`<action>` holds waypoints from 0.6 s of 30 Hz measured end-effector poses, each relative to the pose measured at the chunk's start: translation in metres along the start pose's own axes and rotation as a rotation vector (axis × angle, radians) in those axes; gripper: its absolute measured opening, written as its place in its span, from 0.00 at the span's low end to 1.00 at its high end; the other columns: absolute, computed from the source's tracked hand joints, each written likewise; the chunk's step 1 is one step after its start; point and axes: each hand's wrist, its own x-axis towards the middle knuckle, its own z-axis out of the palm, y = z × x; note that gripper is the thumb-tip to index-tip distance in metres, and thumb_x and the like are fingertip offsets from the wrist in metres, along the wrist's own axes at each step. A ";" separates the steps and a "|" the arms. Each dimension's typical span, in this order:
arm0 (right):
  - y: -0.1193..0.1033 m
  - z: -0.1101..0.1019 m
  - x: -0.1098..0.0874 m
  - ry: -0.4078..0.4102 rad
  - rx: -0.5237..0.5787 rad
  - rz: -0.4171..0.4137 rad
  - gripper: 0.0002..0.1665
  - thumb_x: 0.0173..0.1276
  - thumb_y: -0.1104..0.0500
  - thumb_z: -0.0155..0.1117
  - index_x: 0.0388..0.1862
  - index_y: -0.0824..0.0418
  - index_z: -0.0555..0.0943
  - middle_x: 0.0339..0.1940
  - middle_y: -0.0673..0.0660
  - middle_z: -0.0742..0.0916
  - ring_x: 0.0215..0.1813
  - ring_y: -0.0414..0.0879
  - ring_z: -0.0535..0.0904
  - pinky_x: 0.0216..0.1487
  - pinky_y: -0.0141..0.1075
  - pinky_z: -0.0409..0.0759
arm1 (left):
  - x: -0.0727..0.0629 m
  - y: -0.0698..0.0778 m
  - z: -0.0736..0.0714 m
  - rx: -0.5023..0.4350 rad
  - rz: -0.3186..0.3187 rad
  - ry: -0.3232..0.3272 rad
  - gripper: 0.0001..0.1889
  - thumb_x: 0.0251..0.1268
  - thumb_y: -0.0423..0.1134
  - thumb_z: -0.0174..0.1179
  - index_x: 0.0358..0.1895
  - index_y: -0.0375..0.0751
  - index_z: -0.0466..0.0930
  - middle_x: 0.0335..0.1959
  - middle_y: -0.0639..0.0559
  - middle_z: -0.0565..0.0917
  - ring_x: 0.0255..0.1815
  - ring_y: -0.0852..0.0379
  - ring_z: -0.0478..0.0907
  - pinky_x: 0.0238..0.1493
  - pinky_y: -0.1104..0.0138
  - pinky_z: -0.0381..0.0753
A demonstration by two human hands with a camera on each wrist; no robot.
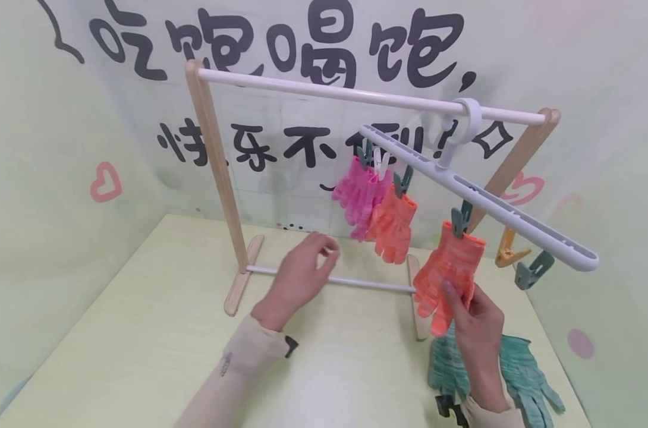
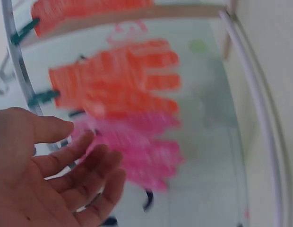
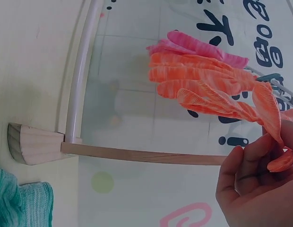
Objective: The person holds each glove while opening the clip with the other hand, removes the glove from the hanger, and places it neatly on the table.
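Observation:
My right hand (image 1: 481, 336) pinches the fingers of the nearer orange glove (image 1: 460, 255), with the thumb on its front. The glove's cuff hangs from a dark green clip (image 1: 461, 220) on the grey hanger (image 1: 508, 215). Behind it, another orange glove (image 1: 399, 223) and pink gloves (image 1: 353, 187) hang from clips. Over the rack's low bar, my left hand (image 1: 299, 273) holds nothing, its fingers loosely curved. The left wrist view shows this hand (image 2: 66, 175) in front of the pink gloves (image 2: 142, 156), apart from the clips.
A wooden rack with a white top bar (image 1: 324, 90) carries the hanger by its hook (image 1: 471, 119). A yellow clip (image 1: 508, 252) and a green clip (image 1: 535, 270) hang bare at its near end. Teal gloves (image 1: 524, 371) lie on the table (image 1: 142, 333) beneath my right forearm.

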 end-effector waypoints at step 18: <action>-0.002 -0.003 -0.003 -0.011 -0.043 0.020 0.21 0.74 0.54 0.69 0.64 0.56 0.85 0.44 0.27 0.86 0.45 0.24 0.85 0.44 0.17 0.82 | 0.037 0.102 0.021 -0.375 0.336 -0.134 0.24 0.81 0.48 0.55 0.74 0.49 0.73 0.68 0.55 0.81 0.63 0.62 0.79 0.56 0.73 0.83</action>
